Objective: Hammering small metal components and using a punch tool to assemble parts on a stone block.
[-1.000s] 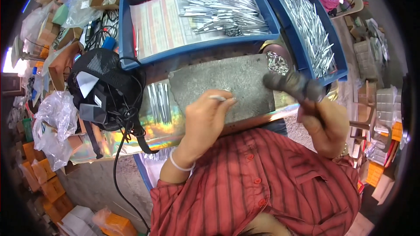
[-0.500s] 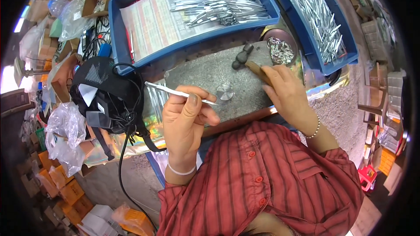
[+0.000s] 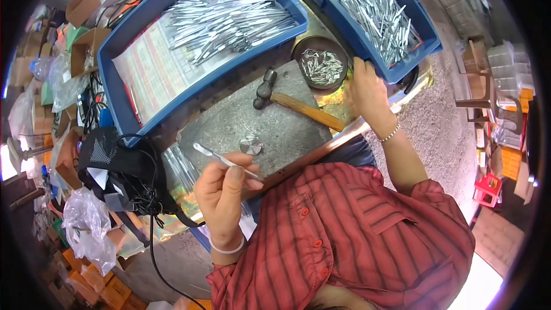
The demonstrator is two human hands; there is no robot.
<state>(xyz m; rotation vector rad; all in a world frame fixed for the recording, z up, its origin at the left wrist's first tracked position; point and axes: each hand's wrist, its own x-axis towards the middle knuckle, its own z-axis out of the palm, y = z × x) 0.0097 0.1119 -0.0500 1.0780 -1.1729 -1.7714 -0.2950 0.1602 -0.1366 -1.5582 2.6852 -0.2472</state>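
Observation:
My left hand (image 3: 222,192) pinches a thin silvery metal strip (image 3: 215,157) that points up-left over the grey metal plate (image 3: 258,126). A small round metal disc (image 3: 251,144) lies on the plate just right of the strip. A hammer (image 3: 287,100) with a dark head and wooden handle lies on the plate. My right hand (image 3: 367,89) has left it and reaches to the near edge of the right blue tray (image 3: 422,20) of metal pieces, beside a round bowl (image 3: 320,64) of small silvery parts. Whether it holds anything is hidden.
A large blue tray (image 3: 129,40) with silvery strips lies behind the plate. A black mesh bag with cables (image 3: 123,172) sits at the left. Cardboard boxes and plastic bags (image 3: 86,224) crowd the left side. Stacked containers (image 3: 505,103) stand at the right.
My right hand swung the hammer down, laid it on the plate and moved right to the blue tray. My left hand lifted the strip off the plate toward me.

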